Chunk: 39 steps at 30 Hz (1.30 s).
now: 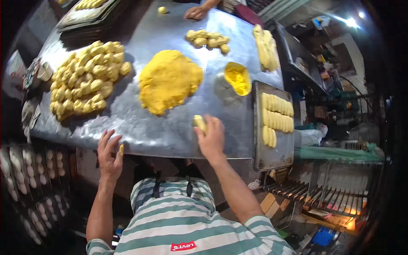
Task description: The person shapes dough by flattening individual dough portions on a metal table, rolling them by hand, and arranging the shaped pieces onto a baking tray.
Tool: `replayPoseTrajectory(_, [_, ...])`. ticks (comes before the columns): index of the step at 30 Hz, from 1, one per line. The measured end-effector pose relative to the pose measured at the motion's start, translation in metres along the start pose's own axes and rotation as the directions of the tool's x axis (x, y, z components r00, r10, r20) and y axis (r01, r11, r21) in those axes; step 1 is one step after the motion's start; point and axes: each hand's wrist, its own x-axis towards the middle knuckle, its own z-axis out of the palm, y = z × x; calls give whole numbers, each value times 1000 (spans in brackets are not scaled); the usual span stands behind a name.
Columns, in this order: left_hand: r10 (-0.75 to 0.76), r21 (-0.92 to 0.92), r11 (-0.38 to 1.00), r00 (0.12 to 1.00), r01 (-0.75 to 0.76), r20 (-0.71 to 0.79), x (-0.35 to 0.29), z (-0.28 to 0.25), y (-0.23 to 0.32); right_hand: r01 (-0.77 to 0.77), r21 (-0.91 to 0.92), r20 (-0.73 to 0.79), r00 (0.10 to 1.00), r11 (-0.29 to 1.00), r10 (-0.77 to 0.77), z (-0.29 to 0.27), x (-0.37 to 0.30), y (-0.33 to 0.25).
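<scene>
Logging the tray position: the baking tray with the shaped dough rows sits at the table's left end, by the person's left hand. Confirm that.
Wrong side. The head view shows the baking tray with the shaped dough rows at the table's right end, near the right hand.

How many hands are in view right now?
3: the left hand at the table's near edge, the right hand holding a dough piece, and another person's hand at the far edge.
</scene>
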Motion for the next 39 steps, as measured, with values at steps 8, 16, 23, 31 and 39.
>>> replayPoseTrajectory(8, [-105, -51, 993, 994, 105, 12, -22, 44, 46, -370, 240, -290, 855, 897, 430, -137, 12, 198])
replayPoseTrajectory(16, [37, 174, 984, 998, -45, 50, 2, 70, 130, -567, 102, -86, 814, 817, 575, -154, -7, 352])
replayPoseTrajectory(23, [-78, 164, 981, 981, 107, -177, 26, 30, 30, -447, -147, -39, 894, 883, 446, -131, -42, 327])
replayPoseTrajectory(31, [-176, 320, 897, 909, 306, -378, 166, -50, -60, -213, -106, -308, 936, 971, 171, -118, 16, 232])
replayPoseTrajectory(39, [72, 527, 826, 889, 201, -452, 252, -89, -102, -189, -34, -207, 962, 981, 178, -95, 36, 147])
